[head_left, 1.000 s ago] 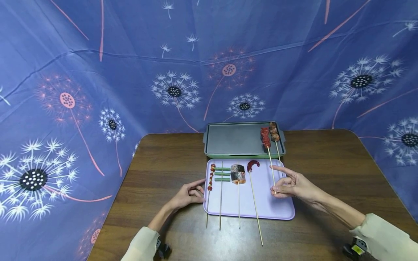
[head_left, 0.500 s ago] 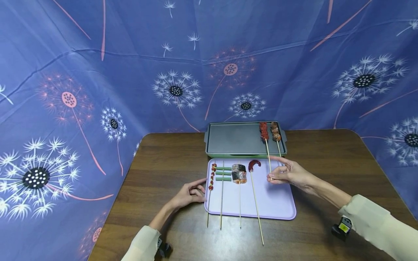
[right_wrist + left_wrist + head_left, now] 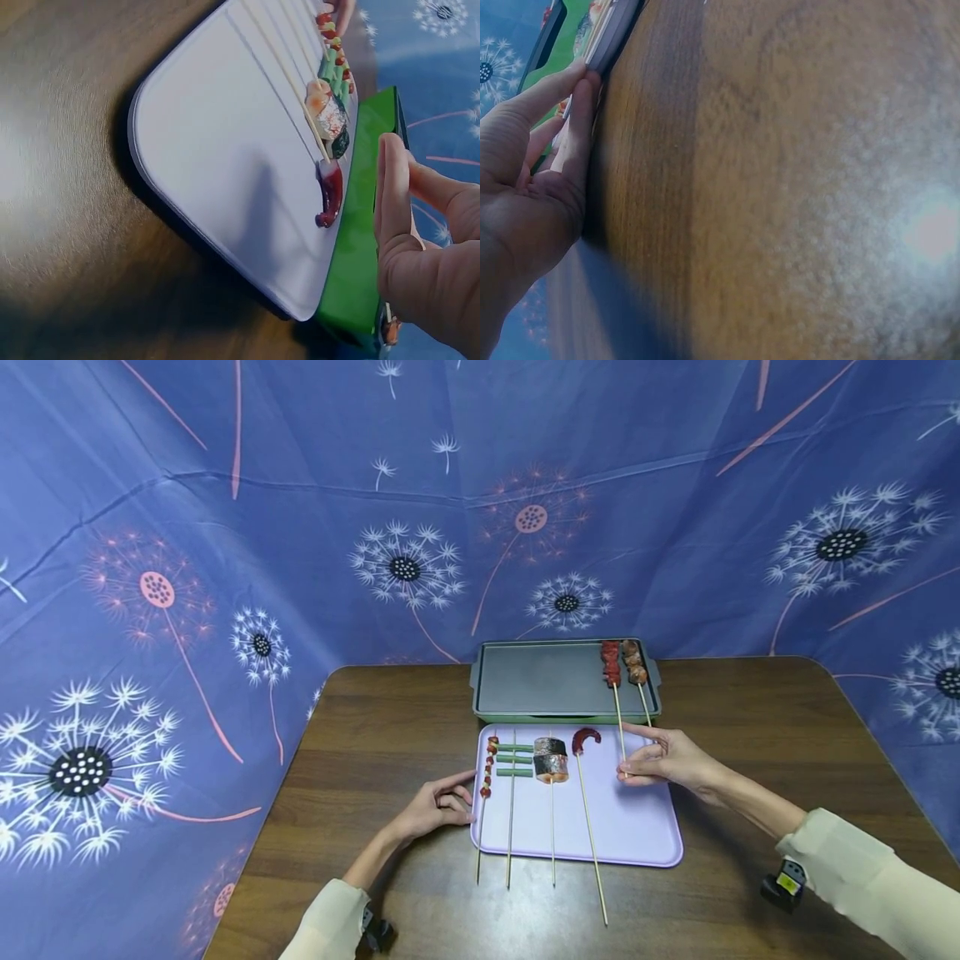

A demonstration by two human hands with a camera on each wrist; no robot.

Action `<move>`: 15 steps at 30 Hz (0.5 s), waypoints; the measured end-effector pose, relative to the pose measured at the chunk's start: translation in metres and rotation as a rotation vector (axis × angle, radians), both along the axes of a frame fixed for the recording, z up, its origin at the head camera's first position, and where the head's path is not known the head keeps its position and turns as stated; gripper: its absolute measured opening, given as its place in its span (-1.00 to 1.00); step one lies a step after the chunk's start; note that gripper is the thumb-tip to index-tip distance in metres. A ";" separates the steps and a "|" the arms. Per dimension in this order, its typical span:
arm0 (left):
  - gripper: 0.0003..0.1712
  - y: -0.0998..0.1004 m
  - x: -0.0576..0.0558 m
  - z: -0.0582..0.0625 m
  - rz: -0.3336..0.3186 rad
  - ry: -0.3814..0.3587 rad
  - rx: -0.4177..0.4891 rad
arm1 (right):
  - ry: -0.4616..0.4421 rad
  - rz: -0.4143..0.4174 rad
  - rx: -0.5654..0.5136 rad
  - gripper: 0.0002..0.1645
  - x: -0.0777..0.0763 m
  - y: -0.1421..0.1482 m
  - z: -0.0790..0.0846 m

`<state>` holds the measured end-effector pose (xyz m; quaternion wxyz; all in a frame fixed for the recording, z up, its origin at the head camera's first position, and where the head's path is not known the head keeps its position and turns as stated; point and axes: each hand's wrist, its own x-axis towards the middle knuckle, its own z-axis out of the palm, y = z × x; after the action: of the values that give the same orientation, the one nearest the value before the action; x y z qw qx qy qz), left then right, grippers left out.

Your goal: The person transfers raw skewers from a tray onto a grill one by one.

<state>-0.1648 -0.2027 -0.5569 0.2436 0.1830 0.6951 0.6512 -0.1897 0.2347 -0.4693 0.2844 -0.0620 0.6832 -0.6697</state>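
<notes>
With your right hand [image 3: 666, 762] you pinch the red meat skewer [image 3: 611, 665] by its stick, its meat over the griddle [image 3: 543, 678] near the far right corner, just left of the browned meat skewer [image 3: 635, 663], while your left hand [image 3: 433, 807], fingers loosely bent, touches the lilac tray [image 3: 637, 831] at its left edge.

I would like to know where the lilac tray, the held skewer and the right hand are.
Lilac tray [image 3: 633, 828]: head view, bare surface.
Held skewer [image 3: 611, 665]: head view, its red pieces.
Right hand [image 3: 667, 760]: head view, the hand's middle.
</notes>
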 end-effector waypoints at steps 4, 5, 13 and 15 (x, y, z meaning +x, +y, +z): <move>-0.12 0.001 0.000 0.001 0.002 -0.011 -0.002 | 0.064 0.004 0.064 0.06 -0.001 -0.003 0.000; -0.12 0.001 0.000 0.001 0.002 -0.014 -0.002 | 0.071 0.004 0.074 0.05 -0.001 -0.004 0.000; -0.11 0.001 0.000 0.001 0.008 -0.023 -0.011 | 0.090 0.009 0.124 0.02 -0.004 -0.008 0.002; -0.11 0.001 0.000 0.001 0.011 -0.024 -0.016 | 0.100 0.015 0.138 0.03 -0.005 -0.008 0.003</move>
<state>-0.1653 -0.2021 -0.5559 0.2499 0.1693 0.6983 0.6490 -0.1951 0.2264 -0.4667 0.2584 -0.0809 0.7408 -0.6147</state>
